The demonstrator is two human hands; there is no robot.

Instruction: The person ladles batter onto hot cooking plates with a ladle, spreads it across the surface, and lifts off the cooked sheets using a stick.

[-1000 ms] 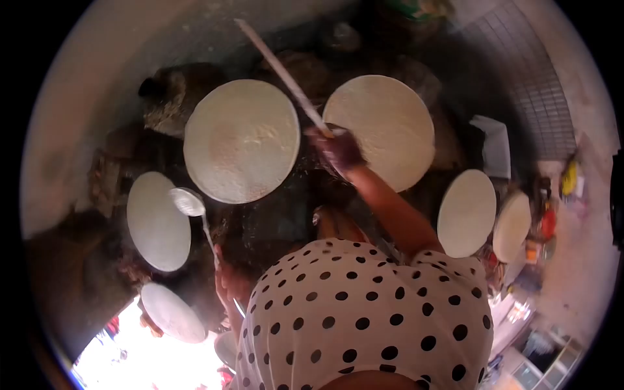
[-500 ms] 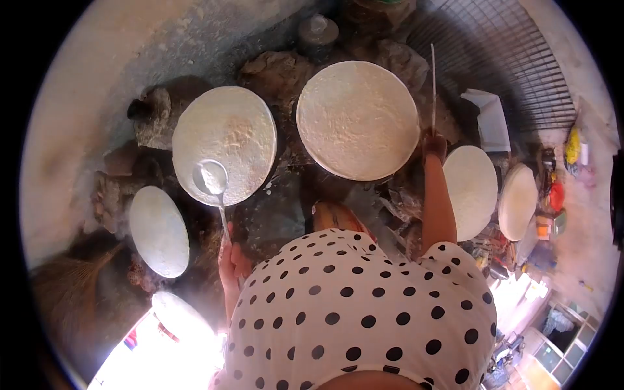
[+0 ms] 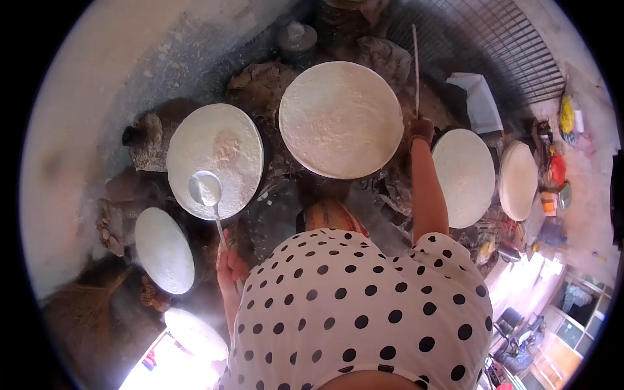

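Closed round a ladle's handle, my left hand [image 3: 231, 265] is at the lower left. The ladle [image 3: 207, 189] has pale stuff in its bowl and overlaps the lower part of the left round disc [image 3: 214, 149], which has a brownish patch. My right hand [image 3: 421, 129] is closed on a long thin stick [image 3: 416, 71] that points up, just right of the large centre disc [image 3: 341, 120]. That disc has a pale, uneven surface. Below and right of this hand is another pale disc [image 3: 463, 179].
A smaller pale disc [image 3: 165, 250] leans at the left, and a bright one [image 3: 195, 333] below it. More discs [image 3: 519, 181] stand at the right. A white container [image 3: 481, 104] and a wire grid [image 3: 494, 45] are upper right.
My right hand has moved from between the two large discs to the right side, the stick now upright in view. The ladle has moved from over the small left disc to over the large left one.
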